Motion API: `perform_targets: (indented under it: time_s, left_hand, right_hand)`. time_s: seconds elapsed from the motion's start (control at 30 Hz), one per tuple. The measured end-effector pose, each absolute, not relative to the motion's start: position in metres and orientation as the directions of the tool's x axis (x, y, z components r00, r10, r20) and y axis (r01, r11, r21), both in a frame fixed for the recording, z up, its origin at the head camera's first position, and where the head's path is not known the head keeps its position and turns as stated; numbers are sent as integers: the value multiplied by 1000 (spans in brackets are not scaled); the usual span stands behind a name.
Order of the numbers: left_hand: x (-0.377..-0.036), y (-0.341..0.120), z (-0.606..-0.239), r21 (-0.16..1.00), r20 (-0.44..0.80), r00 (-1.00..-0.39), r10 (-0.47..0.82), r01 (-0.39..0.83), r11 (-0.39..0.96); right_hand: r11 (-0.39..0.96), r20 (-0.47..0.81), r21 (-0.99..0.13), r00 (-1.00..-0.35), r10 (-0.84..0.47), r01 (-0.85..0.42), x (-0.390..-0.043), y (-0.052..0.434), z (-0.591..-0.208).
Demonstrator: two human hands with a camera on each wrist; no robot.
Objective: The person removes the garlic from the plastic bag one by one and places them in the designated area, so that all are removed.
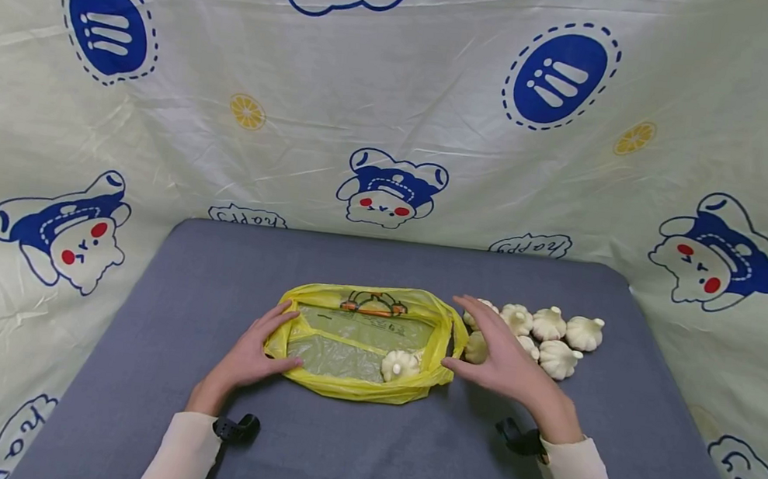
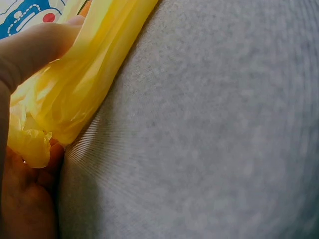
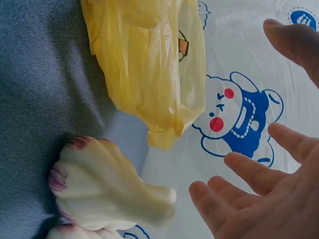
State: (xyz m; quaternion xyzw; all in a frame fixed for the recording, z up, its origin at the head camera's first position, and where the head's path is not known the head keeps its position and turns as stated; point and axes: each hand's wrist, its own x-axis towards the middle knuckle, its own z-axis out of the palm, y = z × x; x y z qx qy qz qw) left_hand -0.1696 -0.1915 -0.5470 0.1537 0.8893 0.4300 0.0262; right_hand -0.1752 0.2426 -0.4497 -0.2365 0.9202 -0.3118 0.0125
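Note:
A yellow plastic bag (image 1: pixel 359 387) lies with its mouth spread wide, and one garlic bulb (image 1: pixel 400 366) sits inside near its right end. My left hand (image 1: pixel 252 354) holds the bag's left end, the thumb on the near rim and the fingers on the far side. In the left wrist view, bunched yellow plastic (image 2: pixel 75 94) lies between thumb and fingers. My right hand (image 1: pixel 508 362) is off the bag's right end with fingers spread, holding nothing, and partly hides the garlic. Large in the right wrist view is a garlic bulb (image 3: pixel 99 184) with purple streaks.
Several garlic bulbs (image 1: pixel 559 359) lie grouped to the right of the bag. A grey cloth (image 1: pixel 361 456) covers the table. Behind it hangs a pale curtain (image 1: pixel 398 100) printed with cartoon figures. Each wrist wears a black strap (image 1: pixel 238 428).

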Motion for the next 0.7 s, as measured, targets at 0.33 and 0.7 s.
perform_targets:
  time_s: [0.33,0.7]
  left_hand:
    - [-169,-192,-546,778,76,-952,296,242,580]
    - [-170,-192,-547,780,87,-952,293,248,575]
  right_hand:
    - [681,40,-579,-850,-525,-448,-186,230,-440]
    - [656,-34,-574,-786,-617,-491,-206,210,-425]
